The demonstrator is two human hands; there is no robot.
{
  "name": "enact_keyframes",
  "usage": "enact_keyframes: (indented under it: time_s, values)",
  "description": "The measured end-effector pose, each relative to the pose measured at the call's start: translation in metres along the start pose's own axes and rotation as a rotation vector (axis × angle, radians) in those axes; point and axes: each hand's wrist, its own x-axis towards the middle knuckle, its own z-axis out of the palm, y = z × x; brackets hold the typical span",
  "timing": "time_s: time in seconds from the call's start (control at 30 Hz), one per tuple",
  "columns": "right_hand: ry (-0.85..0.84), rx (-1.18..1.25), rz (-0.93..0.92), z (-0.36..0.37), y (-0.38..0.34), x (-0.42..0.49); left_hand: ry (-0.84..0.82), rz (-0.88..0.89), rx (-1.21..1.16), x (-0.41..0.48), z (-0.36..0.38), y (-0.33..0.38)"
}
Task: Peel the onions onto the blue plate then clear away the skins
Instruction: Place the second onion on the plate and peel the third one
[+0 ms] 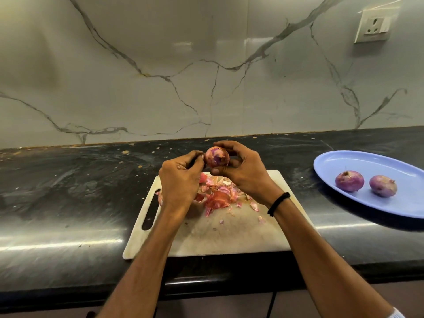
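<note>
With right hand [243,173] fingers [223,144] clamped round the round, half-skinned red onion [216,157] above the white plastic cutting board [229,235], left hand [181,180] fingers [195,157] pinched on its papery edge, strip downward onto the pink skin heap [218,199].

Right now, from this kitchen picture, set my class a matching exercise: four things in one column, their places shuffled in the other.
1. held onion
2. onion skins
3. blue plate
4. socket

A. on the wall
B. piled on the cutting board
C. in the right hand
D. on the counter, bearing two onions

Pairs: 1-C, 2-B, 3-D, 4-A
</note>
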Motion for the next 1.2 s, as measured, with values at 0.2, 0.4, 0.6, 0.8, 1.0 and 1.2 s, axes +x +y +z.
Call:
enact_keyframes:
  time_s: [0.2, 0.4, 0.6, 0.8, 1.0, 1.2]
  values:
    - [0.027, -0.08, 0.0, -0.0018, 0.0047, 0.0018, -0.097, -0.135, -0.194, 0.0004, 0.0002, 0.0025]
    - [0.006, -0.167, -0.018, -0.0004, 0.008, 0.002, -0.117, -0.23, -0.265, 0.0001, 0.0006, 0.003]
    - [0.004, -0.21, -0.022, 0.001, 0.0083, 0.0014, -0.109, -0.182, -0.164, 0.0, -0.0001, 0.0018]
    - [0.003, -0.227, -0.023, 0.0016, 0.0084, 0.0009, -0.081, -0.103, -0.045, -0.0011, 0.0001, 0.0014]
    - [-0.01, -0.22, -0.024, 0.0034, 0.0088, 0.0001, -0.015, 0.003, 0.063, -0.0047, -0.0005, 0.0022]
    - [0.04, -0.19, -0.017, 0.0024, 0.0062, 0.0013, -0.037, -0.011, 0.014, -0.0027, 0.0002, 0.0026]
